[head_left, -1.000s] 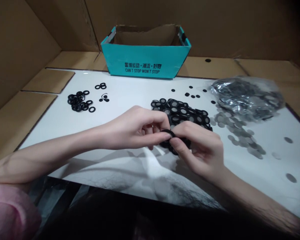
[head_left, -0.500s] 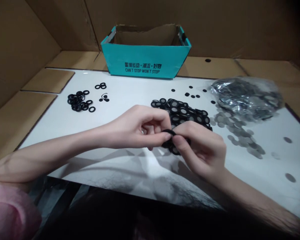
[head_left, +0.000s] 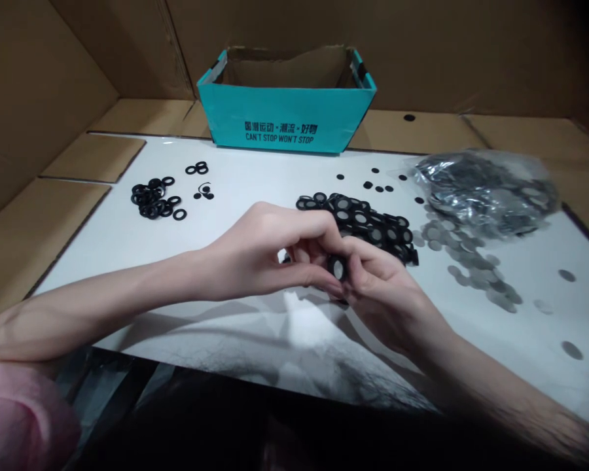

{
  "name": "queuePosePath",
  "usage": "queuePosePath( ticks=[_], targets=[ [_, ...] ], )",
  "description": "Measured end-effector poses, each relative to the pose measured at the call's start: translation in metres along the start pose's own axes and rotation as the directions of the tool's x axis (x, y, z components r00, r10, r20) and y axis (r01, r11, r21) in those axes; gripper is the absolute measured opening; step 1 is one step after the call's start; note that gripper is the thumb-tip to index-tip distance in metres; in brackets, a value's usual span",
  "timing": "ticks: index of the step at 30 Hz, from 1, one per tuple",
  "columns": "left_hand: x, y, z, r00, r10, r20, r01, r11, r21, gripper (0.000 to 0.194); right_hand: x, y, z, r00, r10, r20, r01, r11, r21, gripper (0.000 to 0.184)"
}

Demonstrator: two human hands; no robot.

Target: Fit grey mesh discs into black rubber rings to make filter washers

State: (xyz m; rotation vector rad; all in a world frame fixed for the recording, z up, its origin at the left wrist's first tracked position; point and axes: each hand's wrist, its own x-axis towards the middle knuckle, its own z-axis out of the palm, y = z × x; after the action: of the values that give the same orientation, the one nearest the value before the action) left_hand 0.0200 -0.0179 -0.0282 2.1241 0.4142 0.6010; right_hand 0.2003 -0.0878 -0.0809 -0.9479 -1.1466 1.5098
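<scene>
Black-rimmed disc (head_left: 338, 267), pinched by left hand (head_left: 258, 247) and right hand (head_left: 390, 281), both hands curled nearly closed

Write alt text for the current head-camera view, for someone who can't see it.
A person's left hand and right hand together hold a black ring with a grey centre above a white table. Beyond are a pile of similar pieces and a teal box; black rings lie to the left, grey discs and a clear plastic bag to the right.
</scene>
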Motion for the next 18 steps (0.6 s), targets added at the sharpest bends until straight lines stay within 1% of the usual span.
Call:
queuePosePath(
  ticks=[3, 5, 7, 9, 11, 13, 14, 15, 16, 18],
  targets=[
    [0.0, 0.004, 0.001, 0.999, -0.032, -0.022, 0.031, 0.999, -0.015, 0.015, -0.001, 0.001, -0.001, 0.999, -0.01, -0.03, 0.008, 0.999, -0.04, 0.027],
    [0.0, 0.006, 0.001, 0.992, -0.117, -0.052, 0.115, 0.992, -0.051, 0.016, -0.001, 0.0, -0.002, 0.995, -0.075, -0.069, 0.068, 0.993, -0.099, 0.024],
    [0.0, 0.007, 0.001, 0.976, -0.205, -0.074, 0.197, 0.976, -0.093, 0.014, -0.002, -0.003, -0.002, 0.979, -0.179, -0.099, 0.155, 0.965, -0.211, 0.017],
    [0.0, 0.008, 0.001, 0.968, -0.238, -0.079, 0.232, 0.97, -0.079, 0.008, -0.004, -0.006, -0.002, 0.953, -0.294, -0.068, 0.247, 0.888, -0.388, 0.009],
    [0.0, 0.007, 0.0, 0.973, -0.221, -0.072, 0.22, 0.975, -0.01, 0.004, -0.005, -0.009, -0.002, 0.918, -0.397, 0.005, 0.331, 0.757, -0.564, 0.007],
    [0.001, 0.007, -0.001, 0.98, -0.191, -0.049, 0.194, 0.98, 0.045, 0.002, -0.005, -0.011, -0.002, 0.881, -0.468, 0.062, 0.386, 0.64, -0.665, 0.007],
    [0.001, 0.007, -0.001, 0.983, -0.181, -0.035, 0.182, 0.982, 0.051, 0.003, -0.005, -0.011, -0.002, 0.871, -0.486, 0.074, 0.398, 0.61, -0.685, 0.007],
    [0.001, 0.007, -0.001, 0.985, -0.172, -0.019, 0.173, 0.984, 0.049, 0.003, -0.004, -0.012, -0.002, 0.87, -0.486, 0.079, 0.401, 0.604, -0.689, 0.008],
    [0.001, 0.006, -0.001, 0.987, -0.163, -0.004, 0.163, 0.986, 0.042, 0.004, -0.004, -0.012, -0.002, 0.879, -0.47, 0.082, 0.395, 0.62, -0.678, 0.009],
    [0.001, 0.006, -0.001, 0.989, -0.147, 0.032, 0.146, 0.989, 0.02, 0.005, -0.003, -0.012, -0.002, 0.901, -0.426, 0.08, 0.377, 0.678, -0.631, 0.011]
  ],
)
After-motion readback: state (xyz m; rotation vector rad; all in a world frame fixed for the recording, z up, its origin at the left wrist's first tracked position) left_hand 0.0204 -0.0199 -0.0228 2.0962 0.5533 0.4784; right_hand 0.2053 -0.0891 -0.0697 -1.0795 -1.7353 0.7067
